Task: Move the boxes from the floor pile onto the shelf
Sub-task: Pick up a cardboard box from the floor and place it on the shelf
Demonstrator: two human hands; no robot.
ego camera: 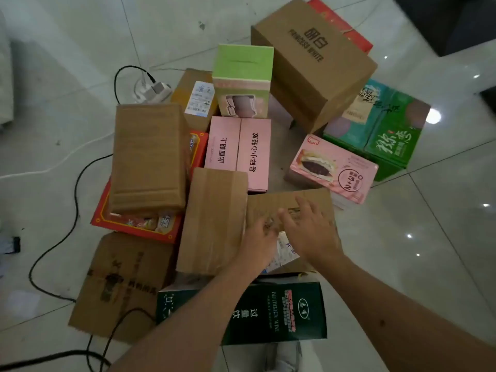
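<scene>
Dark green wine carton lying nearest. Beyond it, left hand and right hand reaching onto flat brown cardboard box, fingers spread, nothing grasped yet. Box overlapping taped brown carton: lifting risking dragging, toppling it.

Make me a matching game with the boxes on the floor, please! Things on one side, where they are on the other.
Things:
1. Green-topped box
2. Dark green wine box
3. Pink cake box
4. Plain brown box

Places:
A. closest to the person, under the forearms
B. on top of the red box
C. standing behind the pink lettered box
D. on the right, in front of the green boxes

Pairs: 1-C, 2-A, 3-D, 4-B
</scene>
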